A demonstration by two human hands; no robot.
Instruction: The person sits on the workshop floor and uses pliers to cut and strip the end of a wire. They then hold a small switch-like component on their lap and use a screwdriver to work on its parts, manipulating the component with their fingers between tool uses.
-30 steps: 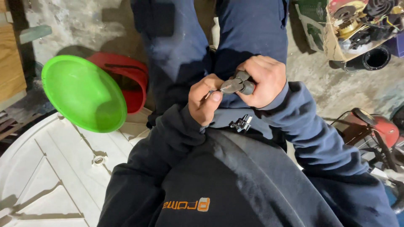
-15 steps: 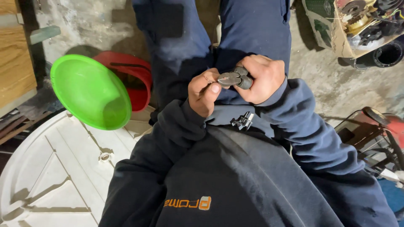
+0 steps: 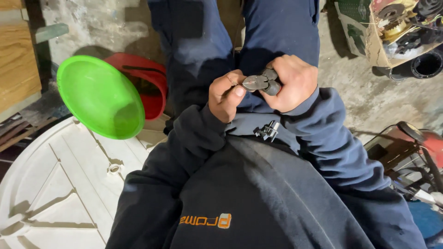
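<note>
Above the dark zipper pull [image 3: 266, 130] on the jacket, both hands meet. Right hand [image 3: 293, 83] is clenched around the pliers [image 3: 260, 83]; left hand [image 3: 226, 96] pinches something tiny at the pliers' nose, too small to identify. Work looks mid-way: piece gripped, outcome not visible. Left of the zipper pull sit a green bowl [image 3: 99, 97], a red bowl [image 3: 147, 83] and a white round panel [image 3: 50, 193].

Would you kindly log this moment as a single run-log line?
right hand: grips pliers | left hand: fingertips at pliers' nose | nearby: green bowl, red bowl, white round table
</note>
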